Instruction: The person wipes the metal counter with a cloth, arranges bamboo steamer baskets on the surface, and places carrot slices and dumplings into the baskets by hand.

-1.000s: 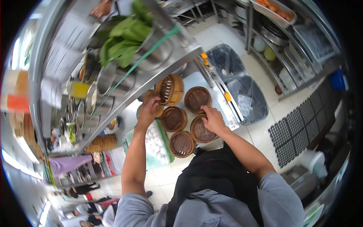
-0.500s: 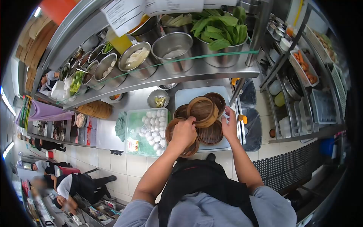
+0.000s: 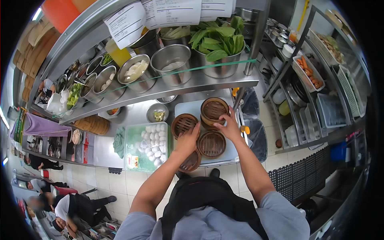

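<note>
Several round bamboo steamers with slatted bottoms sit close together on a pale cutting board (image 3: 182, 108). My left hand (image 3: 188, 141) grips the near right rim of the left bamboo steamer (image 3: 184, 123). With thumb and fingers apart across its rim, my right hand (image 3: 229, 127) holds the back bamboo steamer (image 3: 214, 109), which rests on a stack. In front of my right hand lies another bamboo steamer (image 3: 212, 145). A further bamboo steamer (image 3: 190, 161) at the front left is partly hidden by my left wrist.
Left of the board stands a green-tinted plastic box (image 3: 134, 138) of white balls, with a small metal bowl (image 3: 157, 113) behind. A steel shelf (image 3: 168, 91) carries metal pots and leafy greens (image 3: 220, 40). Black bins (image 3: 254, 138) stand at right. Other people are at far left.
The bamboo steamer that my left hand held raised over the others now sits on the back stack. My left hand has moved to the left steamer, and my right hand onto the back one.
</note>
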Demonstrator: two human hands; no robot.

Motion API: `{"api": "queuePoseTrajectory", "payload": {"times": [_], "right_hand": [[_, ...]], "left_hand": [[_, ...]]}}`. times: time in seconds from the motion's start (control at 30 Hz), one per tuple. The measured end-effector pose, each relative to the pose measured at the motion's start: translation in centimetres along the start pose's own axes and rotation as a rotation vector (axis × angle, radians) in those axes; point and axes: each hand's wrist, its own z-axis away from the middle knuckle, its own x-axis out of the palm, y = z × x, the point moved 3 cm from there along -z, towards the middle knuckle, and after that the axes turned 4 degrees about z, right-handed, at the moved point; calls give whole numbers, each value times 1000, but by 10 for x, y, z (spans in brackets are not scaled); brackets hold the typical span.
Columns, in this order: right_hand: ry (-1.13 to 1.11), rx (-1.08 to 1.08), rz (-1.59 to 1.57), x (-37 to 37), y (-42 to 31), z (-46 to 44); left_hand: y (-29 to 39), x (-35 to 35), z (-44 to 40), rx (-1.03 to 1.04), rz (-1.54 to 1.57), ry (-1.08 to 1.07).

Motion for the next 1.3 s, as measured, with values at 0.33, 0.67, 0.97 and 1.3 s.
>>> {"api": "queuePoseTrajectory", "payload": {"times": [0.33, 0.67, 0.97, 1.3], "right_hand": [[-161, 18, 65, 18, 22, 3], [-172, -18, 22, 30, 24, -21], [-85, -29, 0, 41, 17, -30], [-88, -19, 49, 44, 18, -35]], "left_hand": [[-10, 7, 0, -89, -209, -22], [-42, 3, -42, -32, -362, 25], [-71, 17, -70, 11, -349, 99], [-85, 35, -82, -42, -352, 150]]}}
